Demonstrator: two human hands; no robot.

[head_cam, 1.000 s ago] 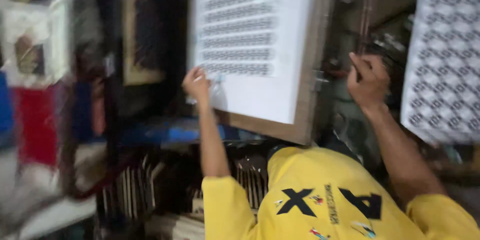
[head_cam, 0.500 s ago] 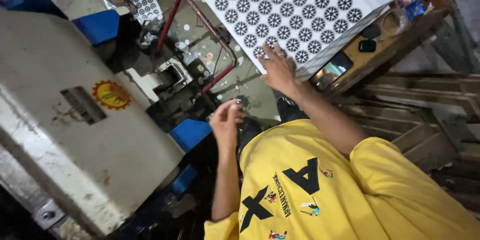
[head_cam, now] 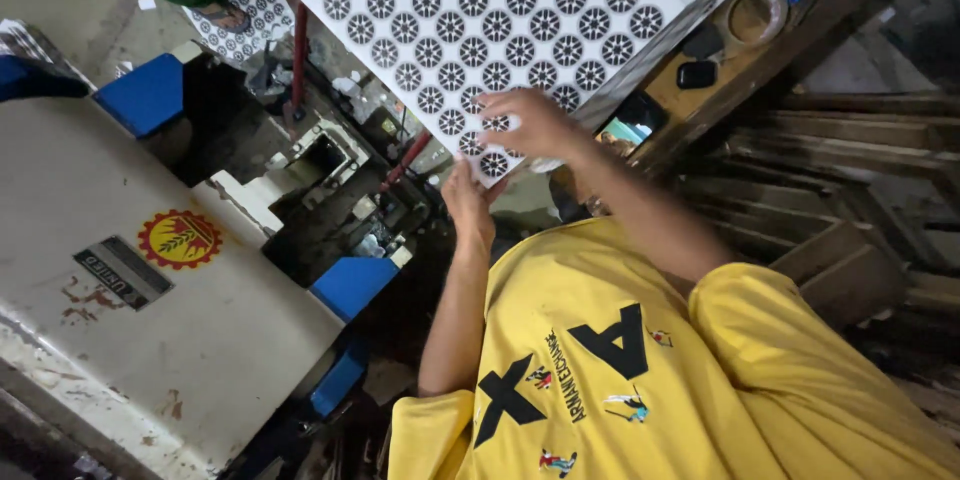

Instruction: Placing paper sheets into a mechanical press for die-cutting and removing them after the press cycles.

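A stack of white printed sheets [head_cam: 480, 20] covered in rows of dark round patterns lies on a wooden bench at the top. My right hand [head_cam: 530, 125] rests on the stack's near corner, fingers spread, and the corner of the top sheet curls under my palm. My left hand [head_cam: 467, 202] is raised just below that corner with its fingers straight and together, close to the sheet's edge. Whether it touches the edge is unclear. Both arms reach out from my yellow shirt [head_cam: 620, 370].
A large grey-white machine [head_cam: 150, 320] with a round red and yellow sticker fills the left, with blue parts [head_cam: 150, 95] and red rods [head_cam: 405, 160] beside it. A tape roll [head_cam: 752, 12] and small dark objects [head_cam: 695, 73] lie on the bench. Wooden pallets [head_cam: 850, 190] stand at the right.
The view swung from a framed screen to the machine and sheet stack. My right hand slid to the stack's near corner, and my left hand rose towards it.
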